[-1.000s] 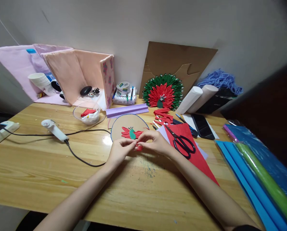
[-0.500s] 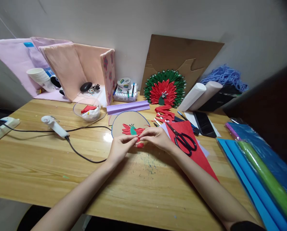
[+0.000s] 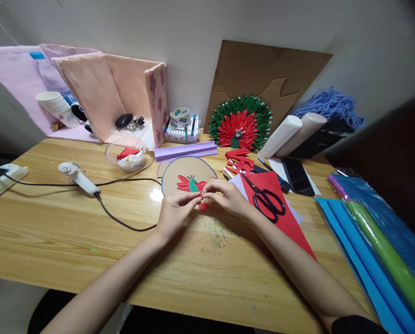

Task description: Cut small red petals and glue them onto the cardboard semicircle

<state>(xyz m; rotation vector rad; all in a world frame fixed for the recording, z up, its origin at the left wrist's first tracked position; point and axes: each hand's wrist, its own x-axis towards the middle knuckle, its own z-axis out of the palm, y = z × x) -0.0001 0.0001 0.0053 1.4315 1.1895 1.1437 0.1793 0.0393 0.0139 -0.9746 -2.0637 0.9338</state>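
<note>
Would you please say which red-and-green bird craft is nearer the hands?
The red-feathered bird on the round, blue-edged cardboard disc; the green-fringed bird is farther back, before brown cardboard.

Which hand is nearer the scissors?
Right. The right hand is left of the scissors, apart from them; the left hand is farther left, beyond the right hand, both pinching a red piece.

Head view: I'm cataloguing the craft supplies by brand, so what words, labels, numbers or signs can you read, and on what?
None can be read with certainty.
White roll: coloured labels, print too small to read.
Black case: a short pale mark, too blurred to read.
Cardboard disc: no lettering visible.
</note>
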